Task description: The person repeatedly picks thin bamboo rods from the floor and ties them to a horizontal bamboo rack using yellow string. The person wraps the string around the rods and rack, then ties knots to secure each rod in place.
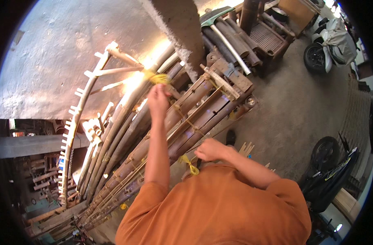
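Observation:
My left hand is raised over the bamboo, its fingers closed at a loose bundle of yellow cord. Close to my body, my right hand makes a fist; what lies inside it, if anything, is hidden. Just left of that fist hangs a second looped bunch of yellow cord. Between and beyond my hands runs a long frame of brown bamboo poles, with thin cord stretched across and along it. A notched wooden crosspiece sits at its far end.
A curved bamboo rack with short pegs leans by the grey wall at left. More bamboo poles lie alongside the frame. Dark tubes are stacked at the back. A covered motorbike stands far right, another wheel nearer. Wood strips lie on the floor.

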The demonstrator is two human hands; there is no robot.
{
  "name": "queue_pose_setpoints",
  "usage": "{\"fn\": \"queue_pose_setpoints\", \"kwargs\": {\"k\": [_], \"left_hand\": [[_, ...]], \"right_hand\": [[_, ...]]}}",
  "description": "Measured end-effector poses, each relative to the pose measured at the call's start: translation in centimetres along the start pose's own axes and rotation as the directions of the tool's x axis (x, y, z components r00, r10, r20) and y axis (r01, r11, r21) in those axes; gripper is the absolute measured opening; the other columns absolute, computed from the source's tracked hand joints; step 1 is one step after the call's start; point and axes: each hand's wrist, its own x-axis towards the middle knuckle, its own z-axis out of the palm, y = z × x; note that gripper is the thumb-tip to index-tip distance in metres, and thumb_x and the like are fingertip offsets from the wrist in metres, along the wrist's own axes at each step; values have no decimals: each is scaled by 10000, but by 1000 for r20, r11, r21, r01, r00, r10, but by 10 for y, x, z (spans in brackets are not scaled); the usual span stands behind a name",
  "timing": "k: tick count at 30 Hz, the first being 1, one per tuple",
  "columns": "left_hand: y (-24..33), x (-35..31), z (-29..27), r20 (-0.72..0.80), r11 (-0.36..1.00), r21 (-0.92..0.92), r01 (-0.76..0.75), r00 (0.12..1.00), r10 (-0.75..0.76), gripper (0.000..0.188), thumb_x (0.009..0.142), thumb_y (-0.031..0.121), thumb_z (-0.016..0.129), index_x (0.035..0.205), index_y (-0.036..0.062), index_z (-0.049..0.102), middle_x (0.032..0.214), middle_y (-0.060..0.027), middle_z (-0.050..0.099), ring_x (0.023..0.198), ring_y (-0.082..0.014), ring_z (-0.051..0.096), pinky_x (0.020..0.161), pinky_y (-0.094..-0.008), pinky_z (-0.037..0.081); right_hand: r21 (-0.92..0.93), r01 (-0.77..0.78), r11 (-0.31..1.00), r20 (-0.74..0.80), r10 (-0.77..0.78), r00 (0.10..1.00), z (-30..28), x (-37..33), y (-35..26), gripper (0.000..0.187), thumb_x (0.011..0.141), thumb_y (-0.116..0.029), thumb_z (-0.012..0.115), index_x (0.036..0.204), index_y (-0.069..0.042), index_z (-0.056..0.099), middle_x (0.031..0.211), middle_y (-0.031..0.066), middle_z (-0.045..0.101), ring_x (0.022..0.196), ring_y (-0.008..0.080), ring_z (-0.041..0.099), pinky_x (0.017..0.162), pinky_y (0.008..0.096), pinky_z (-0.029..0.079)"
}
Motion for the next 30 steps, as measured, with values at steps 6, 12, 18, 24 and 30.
{"fn": "queue_pose_setpoints", "kwargs": {"k": [6,12,18,24,30], "left_hand": [[-97,53,10,267,424,897,-127,919,-289,332,922,301,520,996,19,679,1006,-284,650,940,-424,642,844,-514,471],[-9,-24,110,499,808,548,-217,860,-107,197,889,200,533,979,65,646,989,-189,688,1014,-369,641,847,-473,459],[-14,-70,174,151,762,624,-173,983,100,152,905,182,580,991,60,547,958,-176,651,896,-347,591,797,-434,404],[-20,-66,164,192,782,599,-171,979,68,214,969,236,497,960,79,643,796,-158,670,821,-373,621,798,-483,372],[-8,-69,164,102,821,571,14,991,-88,315,981,337,465,998,100,673,860,-158,685,860,-354,641,848,-443,382]], "right_hand": [[23,53,998,-463,-36,885,-43,-34,24,157,784,-154,564,773,-3,606,802,200,633,752,374,608,691,461,486],[923,252,291,-382,774,505,-82,-36,113,90,864,-153,542,918,-83,556,867,57,573,881,173,572,825,323,449],[722,634,276,-682,433,589,-134,18,-10,121,928,-134,471,850,-87,550,790,44,522,815,144,544,811,301,427],[-656,-87,749,-310,-162,937,-221,129,41,356,943,-371,524,982,-59,690,877,143,652,807,246,609,774,385,440],[-76,305,949,68,-300,951,-265,98,20,306,861,-309,629,955,-19,636,855,148,666,753,295,631,742,431,474]]}}
